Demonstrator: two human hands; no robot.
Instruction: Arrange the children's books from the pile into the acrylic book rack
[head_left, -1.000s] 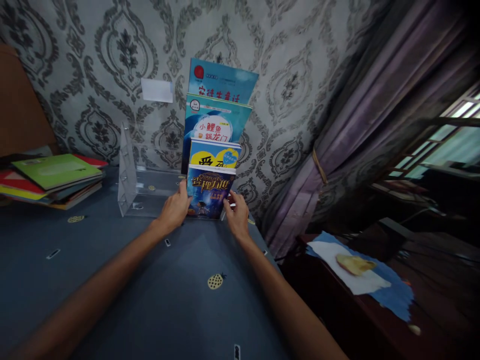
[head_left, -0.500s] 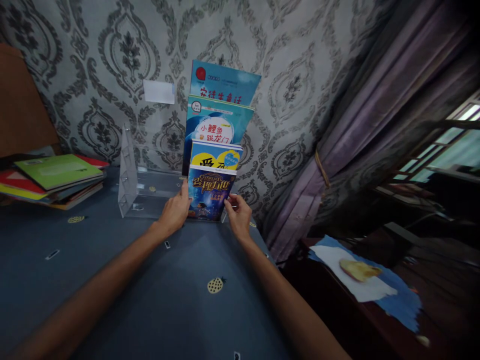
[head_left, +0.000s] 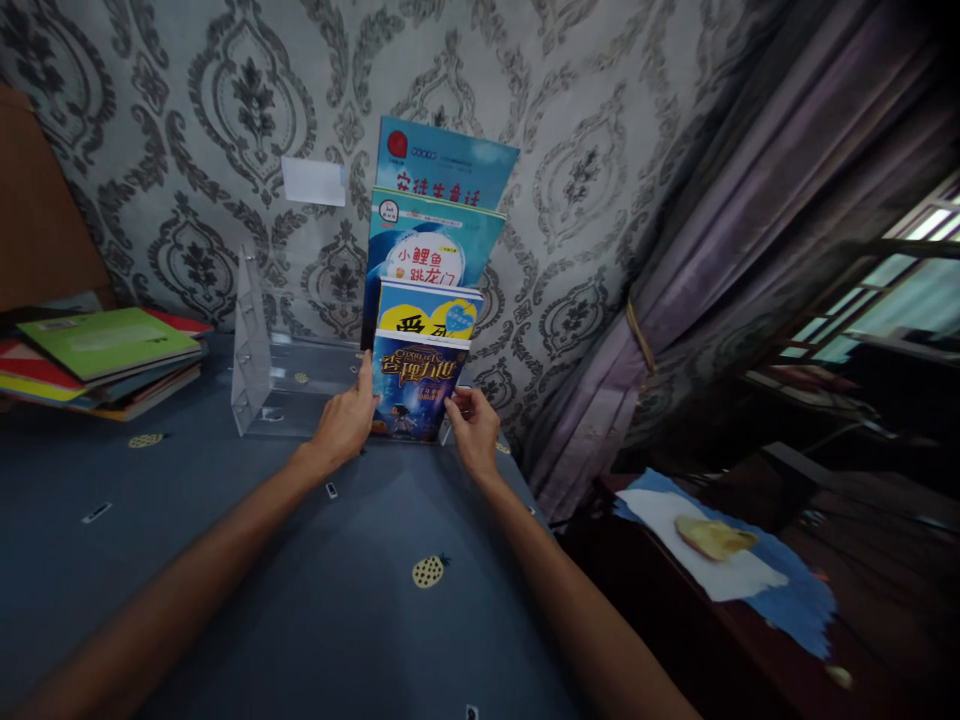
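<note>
Dark blue book (head_left: 411,393) with gold letters (head_left: 420,366) stood in front on the clear rack (head_left: 252,345). The left hand (head_left: 345,420) and right hand (head_left: 475,425) had fingers clamped on its sides. Behind it, I read 小鲤鱼跳龙门 on a teal book (head_left: 435,222) and 安徒生童话 on a higher blue book (head_left: 454,160).

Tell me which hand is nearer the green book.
Left. The left hand is at the left edge of the front book, across the clear rack from the green book; the right hand is at the front book's right edge, farther away.
</note>
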